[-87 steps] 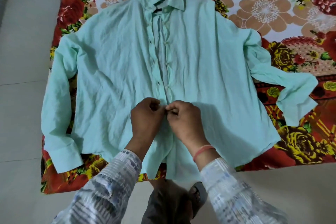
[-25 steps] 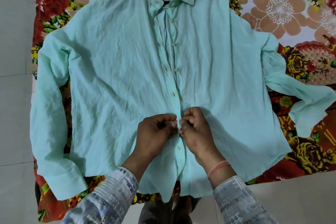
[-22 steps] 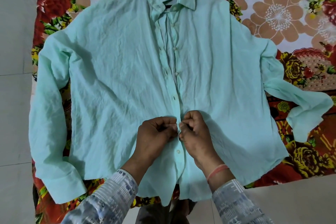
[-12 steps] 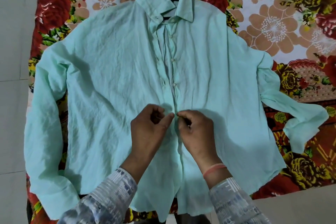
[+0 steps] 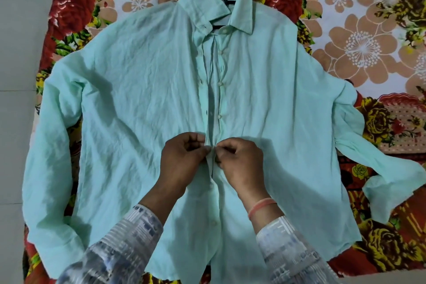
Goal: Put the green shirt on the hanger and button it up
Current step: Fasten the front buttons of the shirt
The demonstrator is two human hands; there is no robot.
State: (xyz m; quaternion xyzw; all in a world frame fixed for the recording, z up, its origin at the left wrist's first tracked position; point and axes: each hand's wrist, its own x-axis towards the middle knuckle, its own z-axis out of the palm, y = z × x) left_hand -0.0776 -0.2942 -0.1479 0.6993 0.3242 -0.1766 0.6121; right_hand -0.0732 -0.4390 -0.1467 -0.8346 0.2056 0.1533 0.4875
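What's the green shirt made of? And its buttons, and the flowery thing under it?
The green shirt looks like thin woven cloth, perhaps cotton or linen: matte, with fine crinkles all over. Its buttons look like smooth pale plastic, small and slightly shiny. The flowery blanket seems a thicker, soft printed fabric; its fibre can't be told.

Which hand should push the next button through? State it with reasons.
Right. The right hand pinches the button strip of the pale green shirt; the left hand holds its buttonhole edge.
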